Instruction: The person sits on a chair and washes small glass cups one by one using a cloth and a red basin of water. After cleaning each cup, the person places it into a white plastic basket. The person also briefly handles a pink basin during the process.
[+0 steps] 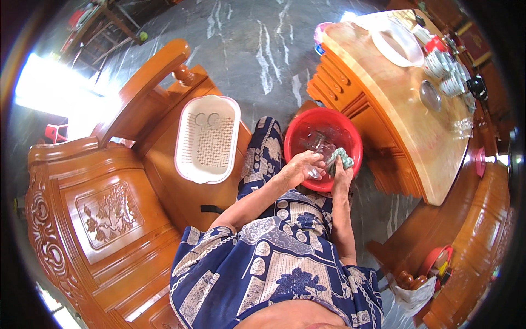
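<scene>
A red plastic basin [356, 137] stands on the floor just in front of me, with several clear glasses [318, 135] in it. Above its near part, my left hand [303, 167] is closed around a clear glass [314, 172]. My right hand [342, 170] grips a green and white cloth [342, 159] close beside that glass, over the basin's right side. To the left, a white plastic basket [212, 144] with two round glass-like items [206, 119] at its far end rests on the wooden seat.
At the right, a stone-topped table [365, 70] bears a white oval tub [396, 43], stacked patterned cups [452, 78] and a round metal lid [430, 96]. A carved wooden bench [164, 197] is at the left. A red basket [437, 261] sits at the lower right.
</scene>
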Available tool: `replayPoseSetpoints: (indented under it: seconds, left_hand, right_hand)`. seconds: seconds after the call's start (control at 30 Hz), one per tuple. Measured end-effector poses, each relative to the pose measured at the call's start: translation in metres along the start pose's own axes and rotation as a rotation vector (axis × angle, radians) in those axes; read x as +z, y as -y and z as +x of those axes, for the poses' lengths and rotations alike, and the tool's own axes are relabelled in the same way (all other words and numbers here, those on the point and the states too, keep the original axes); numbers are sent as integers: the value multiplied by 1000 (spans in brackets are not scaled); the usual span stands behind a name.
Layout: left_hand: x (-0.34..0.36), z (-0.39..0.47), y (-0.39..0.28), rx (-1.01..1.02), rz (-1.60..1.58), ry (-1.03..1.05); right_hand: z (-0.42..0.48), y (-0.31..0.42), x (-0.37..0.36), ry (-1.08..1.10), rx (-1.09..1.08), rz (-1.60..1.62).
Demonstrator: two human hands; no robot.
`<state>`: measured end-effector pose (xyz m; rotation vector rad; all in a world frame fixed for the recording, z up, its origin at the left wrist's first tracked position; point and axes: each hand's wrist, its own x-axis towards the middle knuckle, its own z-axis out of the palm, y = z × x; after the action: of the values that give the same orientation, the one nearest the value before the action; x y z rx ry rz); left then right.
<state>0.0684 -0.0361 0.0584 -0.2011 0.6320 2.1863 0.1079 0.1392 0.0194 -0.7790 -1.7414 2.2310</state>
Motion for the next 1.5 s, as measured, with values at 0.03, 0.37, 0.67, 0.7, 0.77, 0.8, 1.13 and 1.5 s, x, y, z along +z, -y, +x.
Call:
replayPoseSetpoints:
  seconds: [0.03,0.37,0.67,0.7,0.77,0.8,1.13,1.5]
  left_hand:
    - [-1,-3,-3,46,-3,13]
    - [-35,-53,-84,580,330,-483]
    - [-142,-108,-146,834,1241,-1287]
    - [-146,-109,-149,778,1419,-1361]
    - [-151,-102,-150,672,1455,-1365]
    - [-152,-98,-148,689,1582,-1350]
    - [-145,-75,-157,767,2001,-996]
    - [-182,-50,-194,658,2281,-685]
  right_hand:
    - [-4,-4,-3,79,66,-19]
    - [-7,-105,-12,32,69,-184]
    - [-10,-98,-11,76,-29,-506]
    - [-12,-92,-8,90,-32,-509]
    - [-18,-80,0,117,-37,-514]
    - [-18,-79,1,123,-38,-515]
    - [-19,-80,2,112,-42,-605]
    - [-19,-79,4,113,-36,-594]
